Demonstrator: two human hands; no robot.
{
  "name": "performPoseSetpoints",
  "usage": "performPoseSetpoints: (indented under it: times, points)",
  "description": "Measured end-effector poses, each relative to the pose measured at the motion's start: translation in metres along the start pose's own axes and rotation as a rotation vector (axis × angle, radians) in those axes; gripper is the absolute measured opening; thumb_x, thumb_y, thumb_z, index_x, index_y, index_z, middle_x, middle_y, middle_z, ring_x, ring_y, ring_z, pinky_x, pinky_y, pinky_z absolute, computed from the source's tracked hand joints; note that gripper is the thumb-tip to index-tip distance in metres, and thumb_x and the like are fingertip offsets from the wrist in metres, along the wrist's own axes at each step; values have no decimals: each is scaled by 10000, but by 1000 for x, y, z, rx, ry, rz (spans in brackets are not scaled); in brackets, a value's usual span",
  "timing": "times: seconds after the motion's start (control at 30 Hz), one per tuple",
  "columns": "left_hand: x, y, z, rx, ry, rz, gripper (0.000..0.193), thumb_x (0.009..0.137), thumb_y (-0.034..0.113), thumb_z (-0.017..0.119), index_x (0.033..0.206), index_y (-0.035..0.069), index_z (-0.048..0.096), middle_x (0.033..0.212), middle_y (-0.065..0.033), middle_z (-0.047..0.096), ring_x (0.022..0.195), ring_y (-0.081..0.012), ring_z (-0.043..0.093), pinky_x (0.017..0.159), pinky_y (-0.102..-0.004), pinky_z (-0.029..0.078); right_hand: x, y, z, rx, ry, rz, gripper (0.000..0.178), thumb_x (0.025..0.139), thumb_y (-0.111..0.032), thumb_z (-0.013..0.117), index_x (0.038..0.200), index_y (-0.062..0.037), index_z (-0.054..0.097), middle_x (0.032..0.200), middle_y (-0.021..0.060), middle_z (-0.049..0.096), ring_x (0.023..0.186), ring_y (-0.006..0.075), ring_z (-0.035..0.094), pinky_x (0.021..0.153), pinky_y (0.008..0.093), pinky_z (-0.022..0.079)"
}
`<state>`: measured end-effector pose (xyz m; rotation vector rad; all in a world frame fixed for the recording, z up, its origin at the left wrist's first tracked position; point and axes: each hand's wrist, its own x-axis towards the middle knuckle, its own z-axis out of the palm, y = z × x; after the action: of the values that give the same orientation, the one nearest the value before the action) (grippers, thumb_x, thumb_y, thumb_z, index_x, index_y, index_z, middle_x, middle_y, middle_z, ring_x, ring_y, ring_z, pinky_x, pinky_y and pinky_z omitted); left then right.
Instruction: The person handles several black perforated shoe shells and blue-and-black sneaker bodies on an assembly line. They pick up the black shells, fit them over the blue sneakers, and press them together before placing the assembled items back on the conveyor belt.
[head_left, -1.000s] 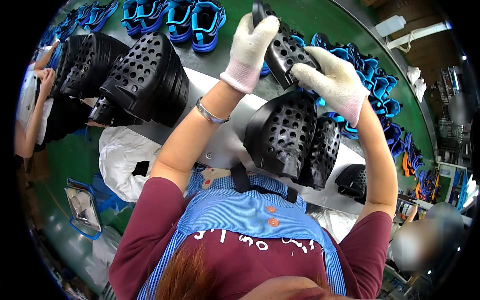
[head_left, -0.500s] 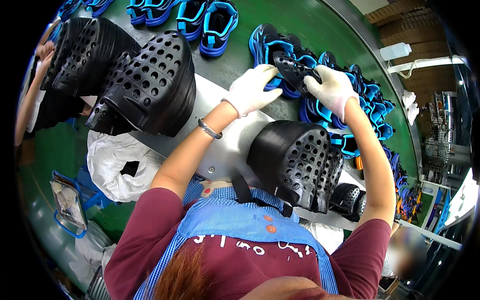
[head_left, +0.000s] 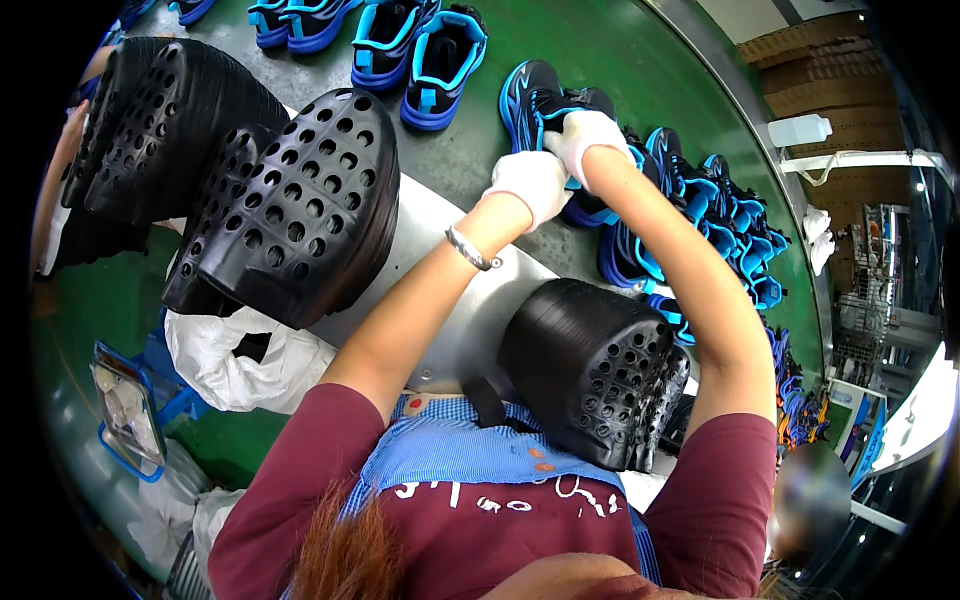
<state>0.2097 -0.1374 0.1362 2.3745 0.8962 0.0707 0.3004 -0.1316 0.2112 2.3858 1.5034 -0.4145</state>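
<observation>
Both my white-gloved hands meet at a black and blue sneaker (head_left: pixel 522 105) on the green table. My left hand (head_left: pixel 530 187) is closed at the shoe's heel end. Curled over the shoe's opening is my right hand (head_left: pixel 592 142), with its fingertips hidden and whatever they hold out of sight. Close to my body stands a nested stack of black perforated plastic shoe inserts (head_left: pixel 570 350). A larger stack of the same inserts (head_left: pixel 310 190) sits left of my left forearm.
Another insert stack (head_left: pixel 160 110) stands at far left, beside another person's arm. Sneakers (head_left: pixel 440 65) line the table's far side, with more sneakers (head_left: pixel 710 215) at right. A metal plate (head_left: pixel 425 235) lies under the stacks. A white sack (head_left: pixel 240 365) hangs at left.
My right hand has moved left and come against my left hand at the sneaker. The black perforated insert that was between my hands is now hidden. My left hand has closed.
</observation>
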Motion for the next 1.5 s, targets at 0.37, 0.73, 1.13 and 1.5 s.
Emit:
performPoseSetpoints:
  times: [0.37, 0.73, 1.13, 1.5]
  points:
    - [13, 2, -15, 86, -179, -34, 305, 848, 316, 568, 946, 75, 726, 946, -170, 713, 891, -336, 696, 804, -428, 551, 37, -6, 12, 3, 22, -22, 258, 849, -89, 582, 1065, -31, 711, 1127, 191, 673, 1048, 340, 656, 881, 401, 555]
    - [22, 5, -26, 209, -167, -27, 457, 817, 379, 553, 1119, 65, 691, 1123, -181, 679, 1035, -330, 663, 905, -400, 525, -15, 31, -18, 250, -42, -144, 577, 858, -459, 595, 1273, -57, 598, 1246, 178, 629, 1140, 325, 605, 979, 378, 460]
    - [9, -34, -55, 213, 24, -51, 378, 838, 350, 629, 1122, 106, 685, 1123, -170, 673, 1069, -344, 628, 911, -406, 498, -362, 272, 39, 443, 762, 382, 307, 897, -264, 662, 1114, -47, 681, 1030, 130, 709, 937, 219, 683, 847, 293, 509]
    - [-26, -17, -31, 588, 621, -112, 443, 889, 386, 594, 1298, 218, 603, 1338, -110, 572, 1189, -344, 557, 950, -433, 489, -517, 346, 234, 305, 491, 956, 584, 754, -313, 744, 1243, -43, 575, 1157, 239, 630, 1103, 384, 589, 949, 413, 461]
